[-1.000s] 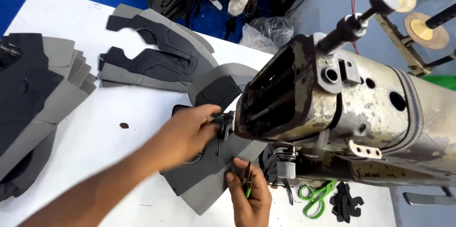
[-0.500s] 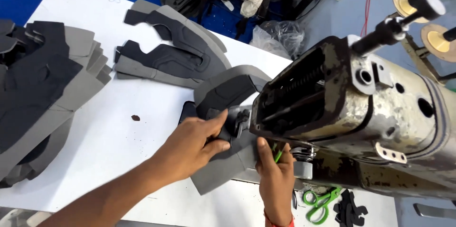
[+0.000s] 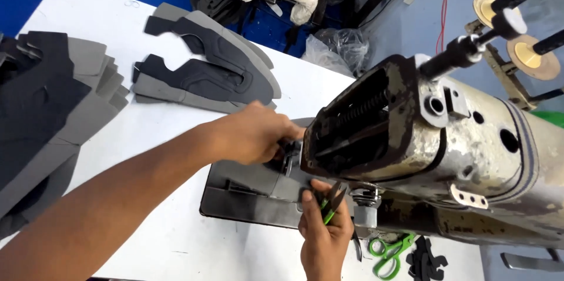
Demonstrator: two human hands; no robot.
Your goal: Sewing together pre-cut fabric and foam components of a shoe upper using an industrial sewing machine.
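Note:
My left hand reaches across the white table and grips the edge of a grey fabric piece right at the needle end of a worn metal sewing machine. That fabric piece lies flat under the machine head. My right hand rests on the near edge of the fabric, fingers pressing it down, and holds a small green-handled thread snipper between the fingers. The needle area itself is hidden behind my left hand.
A stack of cut grey and black shoe-upper pieces lies at the table's far middle, another stack at the left. Green-handled scissors and small black cut pieces lie under the machine. Thread stand discs rise at the right.
The fabric piece has been laid flat under the machine head. My left hand slid closer to the needle end, and my right hand came up onto the fabric's near edge.

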